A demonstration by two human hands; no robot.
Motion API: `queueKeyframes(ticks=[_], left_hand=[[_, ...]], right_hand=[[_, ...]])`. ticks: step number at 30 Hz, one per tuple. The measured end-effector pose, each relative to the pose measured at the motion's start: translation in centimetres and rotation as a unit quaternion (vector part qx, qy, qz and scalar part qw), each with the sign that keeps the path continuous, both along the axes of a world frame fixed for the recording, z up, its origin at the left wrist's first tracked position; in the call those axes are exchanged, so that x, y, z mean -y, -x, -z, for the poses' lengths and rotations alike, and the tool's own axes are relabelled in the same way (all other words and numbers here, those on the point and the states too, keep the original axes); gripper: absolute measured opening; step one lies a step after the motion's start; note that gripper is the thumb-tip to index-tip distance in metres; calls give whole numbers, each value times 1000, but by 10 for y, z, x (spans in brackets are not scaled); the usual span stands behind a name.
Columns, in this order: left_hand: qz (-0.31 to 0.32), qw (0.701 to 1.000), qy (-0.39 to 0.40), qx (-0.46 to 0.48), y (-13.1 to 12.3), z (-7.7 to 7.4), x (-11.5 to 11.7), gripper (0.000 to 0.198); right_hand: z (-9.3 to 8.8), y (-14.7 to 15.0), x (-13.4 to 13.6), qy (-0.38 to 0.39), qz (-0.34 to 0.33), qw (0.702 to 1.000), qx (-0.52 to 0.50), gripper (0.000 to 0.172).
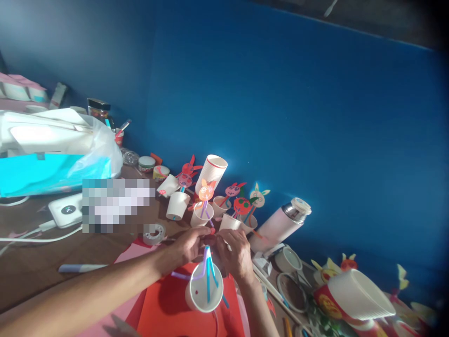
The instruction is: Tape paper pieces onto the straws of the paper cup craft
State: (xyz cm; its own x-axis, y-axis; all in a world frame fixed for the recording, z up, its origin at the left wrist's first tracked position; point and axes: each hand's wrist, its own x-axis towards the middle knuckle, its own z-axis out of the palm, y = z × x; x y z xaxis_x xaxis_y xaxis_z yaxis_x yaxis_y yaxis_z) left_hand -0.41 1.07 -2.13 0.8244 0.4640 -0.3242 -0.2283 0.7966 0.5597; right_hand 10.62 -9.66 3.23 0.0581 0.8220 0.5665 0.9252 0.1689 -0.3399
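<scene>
A white paper cup [204,292] stands on red paper [157,304], with blue and purple straws [208,271] bent inside and through it. Just beyond the cup, my left hand [192,243] pinches a small red piece [212,230] between thumb and finger. My right hand [235,252] is close beside it, fingers curled near a dark reddish round piece between the hands; what those fingers hold is hidden. Behind the hands are paper cups with straws and cut-paper animal faces, among them an orange one [206,191] and a red one [242,206].
A tape roll [154,233], a power bank [66,209] with cables and a plastic bag [101,145] lie left. A stack of cups [211,173] stands behind. On the right are a thermos [280,224], round containers [288,260] and a bucket-shaped stack [358,295].
</scene>
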Motion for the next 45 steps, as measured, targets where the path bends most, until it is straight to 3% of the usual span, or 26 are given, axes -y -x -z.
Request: queueKeyframes(ticks=[4,20,32,45], left_hand=[[-11,1000,-3,17,1,-2,2,11],[-66,997,-27,40,1,-18,8,13],[-4,997,77,-3,4,-17,2,4],[-27,998,49,36,3,-20,8,9]], right_hand=[[0,0,2,-5,-15,1000,18,7],[-4,4,2,-35,-11,999,0,15],[-3,0,4,-25,-18,1000,1,16],[2,1,2,-19,-31,999,0,17]])
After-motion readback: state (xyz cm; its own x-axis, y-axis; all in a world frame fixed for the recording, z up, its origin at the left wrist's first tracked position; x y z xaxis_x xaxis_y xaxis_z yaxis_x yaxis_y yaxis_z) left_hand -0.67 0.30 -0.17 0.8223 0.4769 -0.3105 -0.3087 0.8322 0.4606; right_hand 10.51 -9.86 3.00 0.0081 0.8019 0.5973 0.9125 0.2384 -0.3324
